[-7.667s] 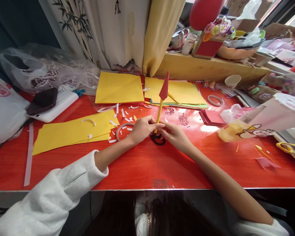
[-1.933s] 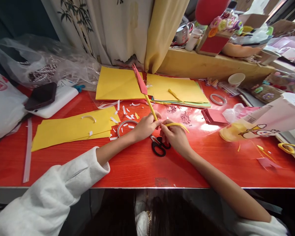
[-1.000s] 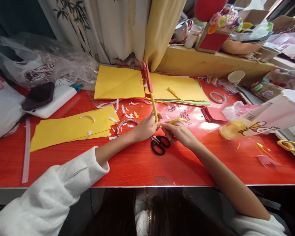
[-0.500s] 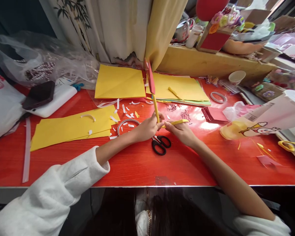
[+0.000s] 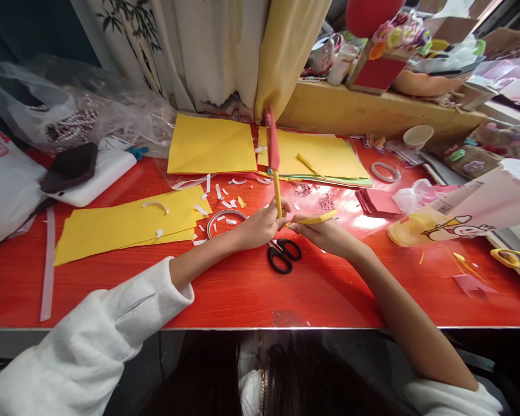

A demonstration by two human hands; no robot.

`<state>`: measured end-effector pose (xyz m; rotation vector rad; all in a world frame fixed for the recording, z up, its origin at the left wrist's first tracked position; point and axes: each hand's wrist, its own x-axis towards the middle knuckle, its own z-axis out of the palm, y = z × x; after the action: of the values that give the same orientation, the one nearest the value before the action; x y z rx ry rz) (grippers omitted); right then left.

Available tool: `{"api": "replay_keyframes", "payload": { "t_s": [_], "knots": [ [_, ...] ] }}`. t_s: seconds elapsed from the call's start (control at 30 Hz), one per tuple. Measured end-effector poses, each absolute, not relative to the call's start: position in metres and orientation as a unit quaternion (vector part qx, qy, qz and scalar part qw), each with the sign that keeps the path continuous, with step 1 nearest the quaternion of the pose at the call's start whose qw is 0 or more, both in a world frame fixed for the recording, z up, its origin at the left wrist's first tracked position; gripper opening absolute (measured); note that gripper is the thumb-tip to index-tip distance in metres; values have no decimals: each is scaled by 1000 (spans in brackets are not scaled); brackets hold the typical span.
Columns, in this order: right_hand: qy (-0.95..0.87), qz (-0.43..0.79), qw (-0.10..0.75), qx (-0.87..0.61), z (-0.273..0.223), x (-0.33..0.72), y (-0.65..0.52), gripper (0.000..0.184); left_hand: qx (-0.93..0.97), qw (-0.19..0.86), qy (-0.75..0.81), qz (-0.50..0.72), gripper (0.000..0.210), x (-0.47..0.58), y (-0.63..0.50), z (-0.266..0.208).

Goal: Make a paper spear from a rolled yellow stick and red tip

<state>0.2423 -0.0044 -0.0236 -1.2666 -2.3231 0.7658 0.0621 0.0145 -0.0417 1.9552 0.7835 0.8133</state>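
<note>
My left hand point(image 5: 263, 223) pinches an upright narrow yellow paper strip point(image 5: 278, 190), whose top end carries a blurred red paper piece point(image 5: 273, 141). Close beside it, my right hand point(image 5: 323, 234) has its fingers closed on a yellow paper strip point(image 5: 318, 218) that points to the right. The fingertips of both hands almost meet; whether the two yellow lengths are one folded strip, I cannot tell. Black-handled scissors point(image 5: 281, 264) lie just below the hands, their blades partly hidden. A roll of tape point(image 5: 212, 222) rests beside my left wrist, partly covered by it.
Long yellow paper strips point(image 5: 125, 222) lie on the left of the red table point(image 5: 242, 294), white scraps scattered near them. Yellow sheets point(image 5: 214, 144) are stacked at the back. Red paper pieces point(image 5: 378, 203), a tilted paper cup point(image 5: 463, 202) and another tape ring point(image 5: 385, 171) occupy the right.
The red-topped upright strip has swung slightly to the right. My right hand has shifted and turned a little, its yellow strip now tilting up more at the right end.
</note>
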Motion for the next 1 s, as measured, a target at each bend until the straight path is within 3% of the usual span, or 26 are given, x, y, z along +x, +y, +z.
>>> {"api": "replay_keyframes", "payload": {
  "t_s": [0.23, 0.4, 0.63, 0.83, 1.0],
  "knots": [
    [-637, 442, 421, -472, -21, 228, -8, 30, 732, 414, 379, 385, 14, 60, 18, -42],
    [-576, 485, 501, -427, -25, 224, -9, 22, 748, 415, 376, 357, 29, 57, 17, -37],
    [-537, 560, 480, -411, -29, 224, -6, 22, 688, 457, 345, 445, 21, 57, 15, -36],
    [-510, 638, 426, -389, -29, 227, -6, 23, 715, 486, 295, 407, 17, 54, 14, -34],
    [-594, 572, 353, -442, -26, 231, -9, 27, 753, 491, 260, 353, 19, 52, 14, -36]
  ]
}}
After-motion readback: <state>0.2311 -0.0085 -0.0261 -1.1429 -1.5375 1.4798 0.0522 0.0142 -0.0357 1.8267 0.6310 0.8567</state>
